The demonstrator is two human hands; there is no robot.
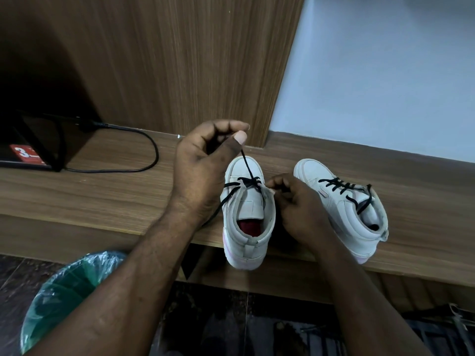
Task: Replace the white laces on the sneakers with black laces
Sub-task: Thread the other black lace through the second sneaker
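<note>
**Black lace drawn taut over the toe**

My left hand (203, 165) is raised above the toe of the half-laced sneaker (248, 214). Thumb and forefinger are pressed together, pinching the thin black lace (247, 166); the other fingers curl into the palm. The cord runs straight down from the pinch to the lowest eyelets and crosses there. Its other end trails off the left side, under my wrist.

My right hand (295, 204) sits at the shoe's right eyelet edge, fingertips curled tight onto the upper. I cannot tell whether cord is in that grip too.

The shoe is a high-top with a smooth off-white upper, flat tongue, red lining and pale pink sole. Its heel overhangs the edge of the wood-grain shelf (102, 199).

Just right of it stands the laced sneaker (334, 201), black cord (343, 188) crossed through several rows.

A glossy black cable (147, 152) loops on the shelf to the left. Below it is a bin with a crinkled green plastic liner (66, 286).
</note>
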